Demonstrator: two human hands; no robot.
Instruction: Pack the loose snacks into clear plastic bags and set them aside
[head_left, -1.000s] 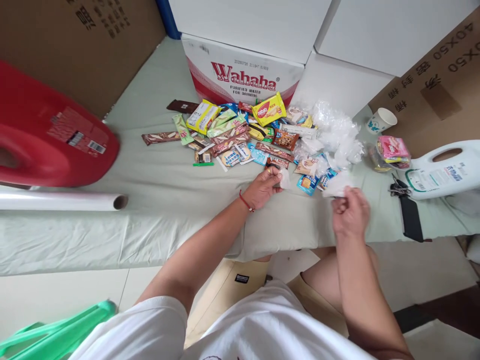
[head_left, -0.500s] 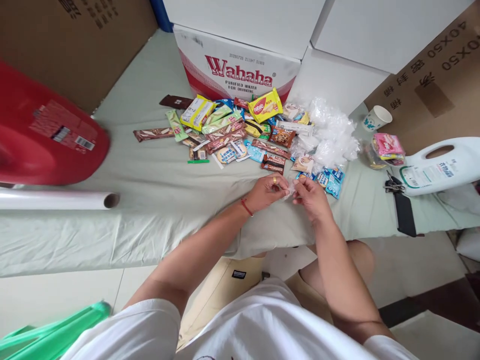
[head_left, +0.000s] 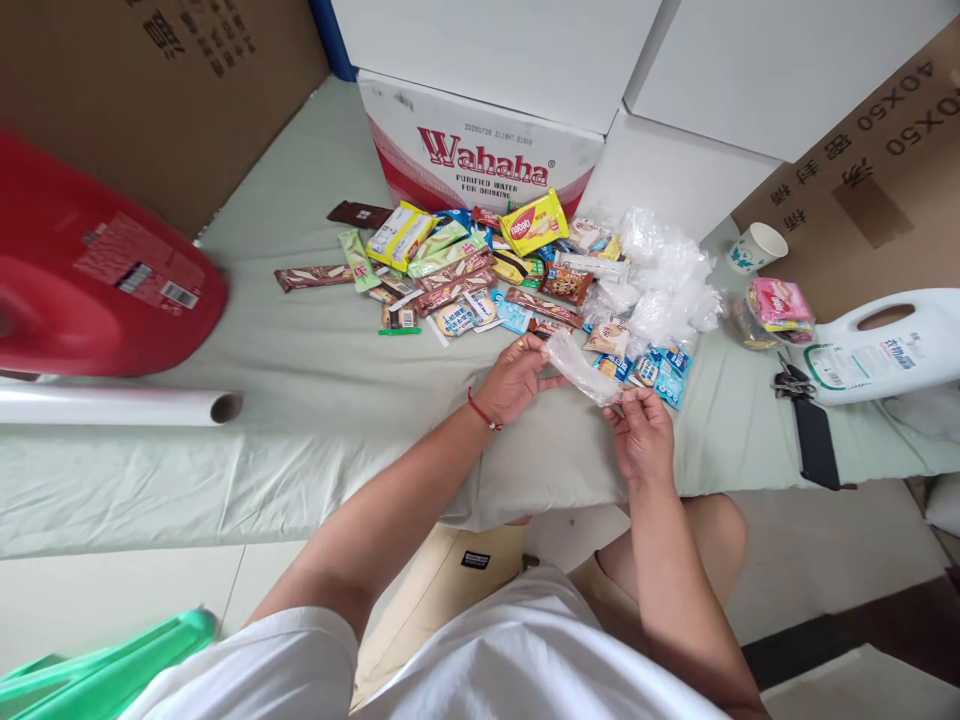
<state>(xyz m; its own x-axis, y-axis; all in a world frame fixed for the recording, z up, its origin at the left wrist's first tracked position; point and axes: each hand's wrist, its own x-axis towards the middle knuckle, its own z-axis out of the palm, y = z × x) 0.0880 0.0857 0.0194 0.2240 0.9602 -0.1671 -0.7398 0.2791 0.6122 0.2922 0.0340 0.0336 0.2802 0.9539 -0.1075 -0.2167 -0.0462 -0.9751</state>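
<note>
Ctr: 2 hands (head_left: 511,383), 1 plastic strip (head_left: 579,368), 20+ snacks (head_left: 456,280), exact ct. unclear. Far L: 1 red jug (head_left: 97,270), 1 roll (head_left: 120,404). R: 1 white jug (head_left: 911,350), 1 cup (head_left: 759,247). Upper L + R: 1 brown ctn. (head_left: 112,130) ea.

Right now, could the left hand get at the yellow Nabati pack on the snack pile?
Probably yes, if the left hand releases the strip of clear plastic: the yellow Nabati pack lies atop the snack pile, uncovered.

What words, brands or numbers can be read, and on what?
"Wahaha®": white-red water carton.
"PURIFIED WATER FOR DRINKING": same carton.
"nabati": yellow wafer packet.
"40X50 密封桶": right cardboard box, rest unclear.
Too small or blurred: carton's code, red jug, white detergent bottle, trouser tag, other snack wrappers, left cardboard box.
</note>
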